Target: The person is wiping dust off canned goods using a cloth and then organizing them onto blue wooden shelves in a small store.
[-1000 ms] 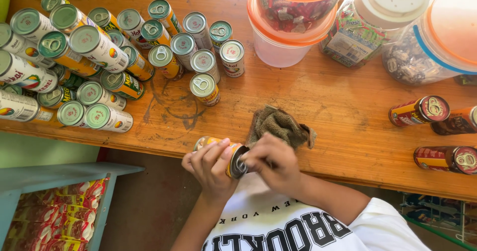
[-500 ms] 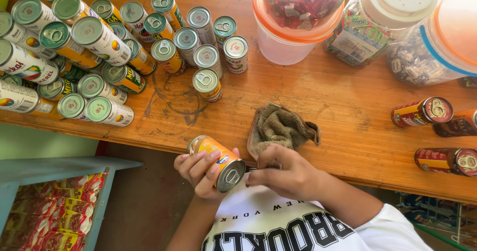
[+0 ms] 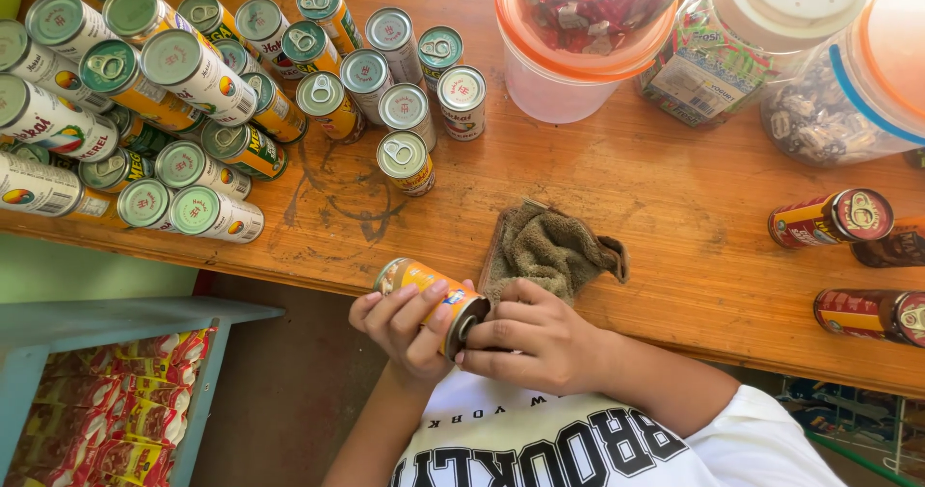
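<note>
My left hand (image 3: 403,321) grips an orange and yellow tin can (image 3: 424,285), held on its side just off the front edge of the wooden table (image 3: 674,188). My right hand (image 3: 530,338) is closed at the can's end, with its fingertips pressed on the lid. A crumpled brown cloth (image 3: 549,246) lies on the table just beyond my right hand.
Several tin cans (image 3: 193,73) stand and lie crowded at the table's left. Plastic jars of sweets (image 3: 578,25) sit at the back right. Red-labelled cans (image 3: 833,219) lie at the right edge. A blue shelf (image 3: 106,323) with packets stands below left.
The can has turned in my hands and moved slightly, from lid facing up to lying on its side. My right hand now covers its end.
</note>
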